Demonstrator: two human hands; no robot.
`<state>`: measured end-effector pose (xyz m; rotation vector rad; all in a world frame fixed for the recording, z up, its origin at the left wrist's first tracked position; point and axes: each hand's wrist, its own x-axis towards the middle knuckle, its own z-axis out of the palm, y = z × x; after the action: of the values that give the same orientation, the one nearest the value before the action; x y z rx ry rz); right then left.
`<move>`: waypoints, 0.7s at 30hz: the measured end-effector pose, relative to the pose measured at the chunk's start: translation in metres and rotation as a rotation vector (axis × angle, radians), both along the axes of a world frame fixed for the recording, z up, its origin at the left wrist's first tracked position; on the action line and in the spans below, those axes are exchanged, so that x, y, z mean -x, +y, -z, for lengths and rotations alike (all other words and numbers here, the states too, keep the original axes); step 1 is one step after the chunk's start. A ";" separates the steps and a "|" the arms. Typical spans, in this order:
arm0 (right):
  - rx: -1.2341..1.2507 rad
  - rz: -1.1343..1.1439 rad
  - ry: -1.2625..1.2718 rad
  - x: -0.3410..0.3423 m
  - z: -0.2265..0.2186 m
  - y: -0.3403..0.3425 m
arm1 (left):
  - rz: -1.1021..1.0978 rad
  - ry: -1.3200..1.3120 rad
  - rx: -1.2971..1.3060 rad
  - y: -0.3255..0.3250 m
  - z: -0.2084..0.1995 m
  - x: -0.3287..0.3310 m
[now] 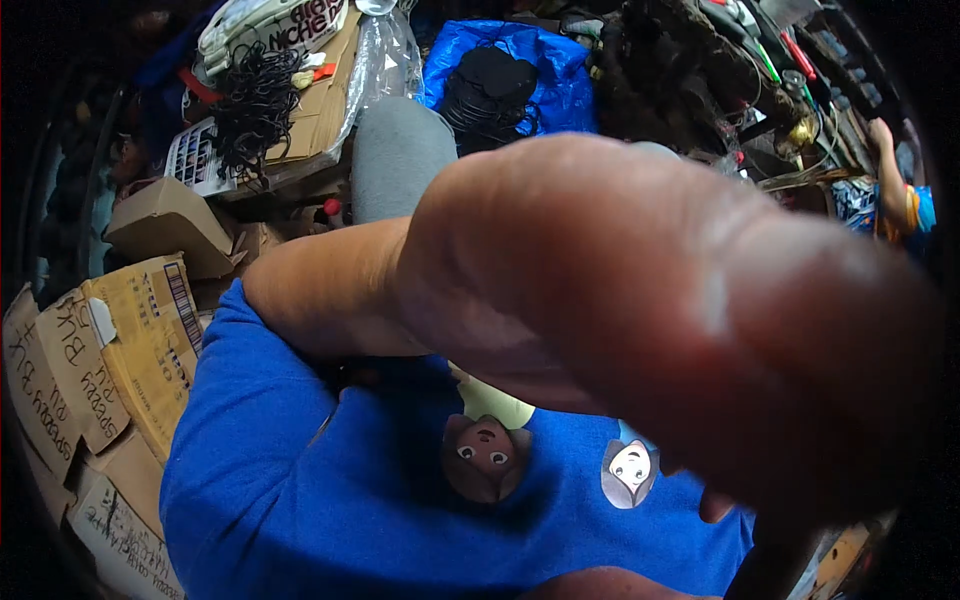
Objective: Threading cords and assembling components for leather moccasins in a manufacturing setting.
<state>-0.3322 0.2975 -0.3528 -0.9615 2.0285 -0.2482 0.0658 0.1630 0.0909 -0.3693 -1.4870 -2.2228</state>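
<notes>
Head view: left hand (820, 350) raised close to the lens, blurred.
Grip of either hand cannot be determined; black cord bundle (490, 85) rests on blue plastic (568, 75) beyond the left forearm (570, 260).

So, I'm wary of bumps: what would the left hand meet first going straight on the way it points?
Nothing I can make out. The left hand seems to point right and slightly down, and past it shows only the picture's dark rim. It's blurred and depth is unclear.
</notes>
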 end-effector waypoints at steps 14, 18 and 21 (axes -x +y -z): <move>0.043 0.020 0.068 0.027 -0.031 -0.016 | 0.268 0.469 -0.281 0.003 0.013 -0.042; 0.076 0.041 0.027 0.021 -0.045 -0.021 | 0.363 0.564 -0.326 0.036 -0.009 -0.016; -0.016 -0.034 0.067 0.012 -0.064 -0.037 | 0.420 0.629 -0.363 0.027 0.007 -0.055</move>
<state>-0.3443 0.2602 -0.2893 -1.0060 2.0695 -0.1838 0.1210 0.1902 0.0834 -1.2090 -0.7040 -2.2968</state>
